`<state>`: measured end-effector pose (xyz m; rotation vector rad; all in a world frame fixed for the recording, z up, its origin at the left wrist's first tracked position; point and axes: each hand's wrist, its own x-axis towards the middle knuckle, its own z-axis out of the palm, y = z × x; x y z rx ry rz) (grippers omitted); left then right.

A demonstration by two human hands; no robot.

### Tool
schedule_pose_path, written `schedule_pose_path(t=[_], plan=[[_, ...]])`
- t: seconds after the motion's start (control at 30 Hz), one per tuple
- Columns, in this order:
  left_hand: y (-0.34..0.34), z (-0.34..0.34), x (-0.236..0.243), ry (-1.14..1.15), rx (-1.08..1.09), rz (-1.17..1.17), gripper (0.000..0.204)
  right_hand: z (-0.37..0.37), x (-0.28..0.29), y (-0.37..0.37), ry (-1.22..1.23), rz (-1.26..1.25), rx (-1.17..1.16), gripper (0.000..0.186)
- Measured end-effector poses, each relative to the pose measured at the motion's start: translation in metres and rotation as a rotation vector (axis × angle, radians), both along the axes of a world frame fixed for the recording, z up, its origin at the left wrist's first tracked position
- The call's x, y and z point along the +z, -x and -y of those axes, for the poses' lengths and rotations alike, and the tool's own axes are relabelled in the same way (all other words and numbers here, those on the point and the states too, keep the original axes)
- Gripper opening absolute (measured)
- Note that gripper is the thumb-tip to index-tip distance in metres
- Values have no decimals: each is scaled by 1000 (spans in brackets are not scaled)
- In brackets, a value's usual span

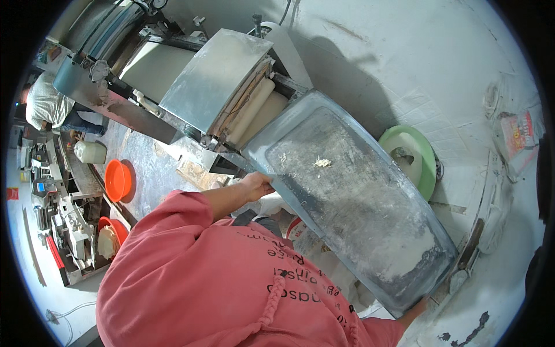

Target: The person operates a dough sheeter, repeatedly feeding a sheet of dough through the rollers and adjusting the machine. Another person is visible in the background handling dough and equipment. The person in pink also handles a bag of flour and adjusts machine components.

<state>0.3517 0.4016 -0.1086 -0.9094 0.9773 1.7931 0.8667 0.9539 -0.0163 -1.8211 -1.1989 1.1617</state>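
Observation:
A long grey rectangular tub (296, 203), dusted with flour, lies slantwise in front of me, its far left end against a roller machine. A small heap of pale dough crumbs (322, 163) sits in it, and whitish flour (399, 254) coats its right end. My left hand (257, 185) is closed round the near rim by the left corner. At the near right corner my right hand (417, 311) holds the tub, its fingers mostly hidden by the tub's end.
The roller machine (222, 72) with a metal cover and pale rollers (254, 110) stands at the far left. A green basin (428, 165) is behind the tub by the white wall. Orange basins (118, 180) and a cluttered bench (72, 231) are left; another person (49, 104) bends there.

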Motion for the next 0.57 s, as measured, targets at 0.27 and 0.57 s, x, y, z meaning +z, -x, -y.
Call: schedule_pose_path(t=[0.27,0.57], plan=[[87,-68,79,-100,-126,-504,21,38,-29,-20,28,-164,0,36],[91,65,202,-82,-2,-914,31,48,-44,7,-30,-315,132,34]])
